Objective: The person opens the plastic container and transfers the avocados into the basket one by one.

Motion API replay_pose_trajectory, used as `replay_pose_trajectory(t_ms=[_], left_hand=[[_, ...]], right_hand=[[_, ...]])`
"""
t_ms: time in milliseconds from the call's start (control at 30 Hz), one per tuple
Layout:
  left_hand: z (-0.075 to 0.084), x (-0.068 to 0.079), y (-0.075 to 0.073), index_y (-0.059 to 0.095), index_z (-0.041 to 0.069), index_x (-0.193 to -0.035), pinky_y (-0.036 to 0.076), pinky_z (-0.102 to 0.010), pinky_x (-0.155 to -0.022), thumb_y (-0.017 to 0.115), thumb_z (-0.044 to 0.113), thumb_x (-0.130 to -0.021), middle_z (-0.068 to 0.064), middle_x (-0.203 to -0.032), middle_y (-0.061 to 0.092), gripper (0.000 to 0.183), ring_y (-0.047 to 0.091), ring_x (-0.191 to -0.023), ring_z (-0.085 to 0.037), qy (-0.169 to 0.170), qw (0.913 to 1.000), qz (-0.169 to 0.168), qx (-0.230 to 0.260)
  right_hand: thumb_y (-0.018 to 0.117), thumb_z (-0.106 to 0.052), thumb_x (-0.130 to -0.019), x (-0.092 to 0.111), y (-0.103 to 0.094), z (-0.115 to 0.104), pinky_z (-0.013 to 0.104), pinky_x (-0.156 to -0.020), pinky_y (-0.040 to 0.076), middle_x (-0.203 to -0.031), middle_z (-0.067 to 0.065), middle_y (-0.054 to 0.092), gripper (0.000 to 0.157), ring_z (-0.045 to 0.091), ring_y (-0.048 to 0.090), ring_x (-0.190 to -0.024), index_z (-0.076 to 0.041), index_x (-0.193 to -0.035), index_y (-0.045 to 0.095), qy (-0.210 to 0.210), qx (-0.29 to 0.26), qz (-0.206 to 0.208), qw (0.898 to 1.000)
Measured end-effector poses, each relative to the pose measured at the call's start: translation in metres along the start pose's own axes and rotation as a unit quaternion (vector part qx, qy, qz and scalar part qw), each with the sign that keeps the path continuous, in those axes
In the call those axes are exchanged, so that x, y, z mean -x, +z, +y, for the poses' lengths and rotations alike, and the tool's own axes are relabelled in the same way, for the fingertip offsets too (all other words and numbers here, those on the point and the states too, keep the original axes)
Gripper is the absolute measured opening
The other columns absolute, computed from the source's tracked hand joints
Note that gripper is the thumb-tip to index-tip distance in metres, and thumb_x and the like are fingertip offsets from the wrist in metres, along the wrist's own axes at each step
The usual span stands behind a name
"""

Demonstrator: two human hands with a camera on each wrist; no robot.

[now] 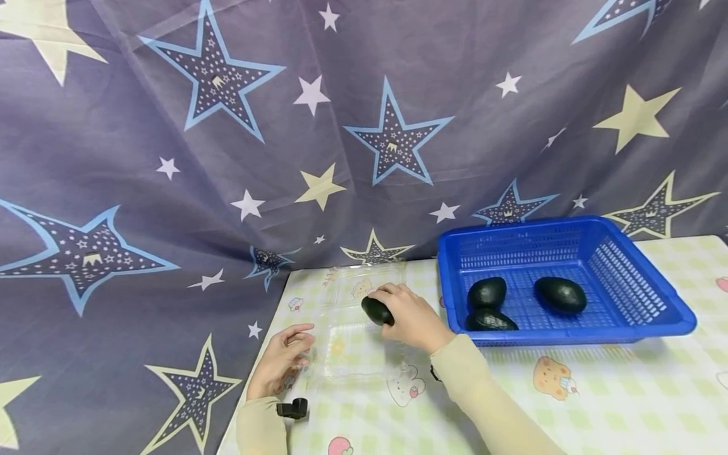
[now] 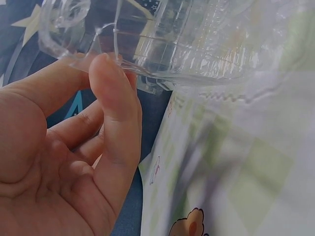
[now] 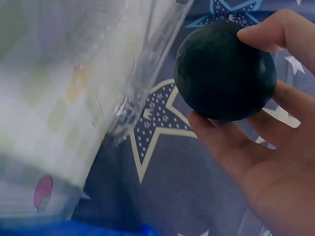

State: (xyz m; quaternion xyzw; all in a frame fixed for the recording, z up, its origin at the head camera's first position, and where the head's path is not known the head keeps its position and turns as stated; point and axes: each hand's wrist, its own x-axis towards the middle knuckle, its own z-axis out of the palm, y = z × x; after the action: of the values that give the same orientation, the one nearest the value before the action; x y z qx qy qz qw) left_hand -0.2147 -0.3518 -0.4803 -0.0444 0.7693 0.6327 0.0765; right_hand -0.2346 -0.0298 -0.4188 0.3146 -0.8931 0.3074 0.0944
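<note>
My right hand (image 1: 412, 316) grips a dark green avocado (image 1: 376, 311), thumb and fingers spread round its sides. The avocado is held above a clear plastic clamshell box (image 1: 364, 354), which lies with its lid folded back toward the curtain. In the right wrist view the same avocado (image 3: 224, 73) appears nearly round and dark, beside the box's clear edge (image 3: 152, 64). At the box's left side is my left hand (image 1: 282, 361). The left wrist view shows its fingertips (image 2: 104, 64) pinching the clear rim.
A blue plastic basket (image 1: 569, 335) stands on the right of the table, with three avocados (image 1: 560, 295) inside. A checked cloth (image 1: 625, 404) with cartoon prints covers the table. Behind and to the left hangs a grey curtain (image 1: 318, 145) with stars.
</note>
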Motion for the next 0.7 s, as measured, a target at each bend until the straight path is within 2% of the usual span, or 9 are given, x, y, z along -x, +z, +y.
replay_pose_trajectory(t_ms=[700], left_hand=[[-0.002,-0.002,-0.003,0.052,-0.002,-0.139,0.054,-0.023,-0.057,0.069,0.016,-0.095,-0.007,-0.102,0.063,0.050,0.057,-0.072,-0.012,0.007,0.9999,-0.007,-0.012]], right_hand=[[0.075,-0.013,-0.076,0.032,-0.053,0.020,0.049,-0.092,0.052,-0.132,0.011,0.060,0.060,0.032,0.057,-0.117,-0.011,-0.134,0.061,0.038,0.018,0.059,0.997]])
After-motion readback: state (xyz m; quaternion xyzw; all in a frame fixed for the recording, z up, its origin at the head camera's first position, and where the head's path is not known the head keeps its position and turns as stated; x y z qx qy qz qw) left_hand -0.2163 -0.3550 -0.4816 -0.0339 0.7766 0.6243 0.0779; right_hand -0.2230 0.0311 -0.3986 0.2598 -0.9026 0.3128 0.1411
